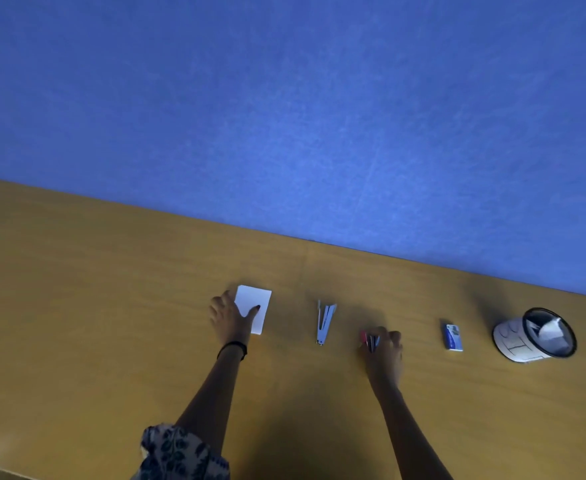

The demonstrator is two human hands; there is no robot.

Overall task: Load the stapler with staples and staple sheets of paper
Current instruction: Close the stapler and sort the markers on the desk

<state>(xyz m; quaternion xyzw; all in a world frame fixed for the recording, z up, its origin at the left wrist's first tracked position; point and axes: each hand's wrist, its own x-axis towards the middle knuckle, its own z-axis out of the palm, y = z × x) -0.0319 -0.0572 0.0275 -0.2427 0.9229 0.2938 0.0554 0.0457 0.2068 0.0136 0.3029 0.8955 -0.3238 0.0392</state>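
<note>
A small stack of white sheets of paper lies on the wooden desk. My left hand grips its left side, with the thumb on top and the fingers curled at the edge. To its right a silver stapler lies on the desk, opened into a V, and neither hand touches it. Further right, my right hand is closed on a small pink and dark object just above the desk; I cannot tell what it is. A blue staple box lies to the right of that hand.
A white cup with a black rim lies tipped on its side at the far right, with crumpled paper inside. A blue partition wall rises along the desk's back edge. A patterned sleeve shows at the bottom.
</note>
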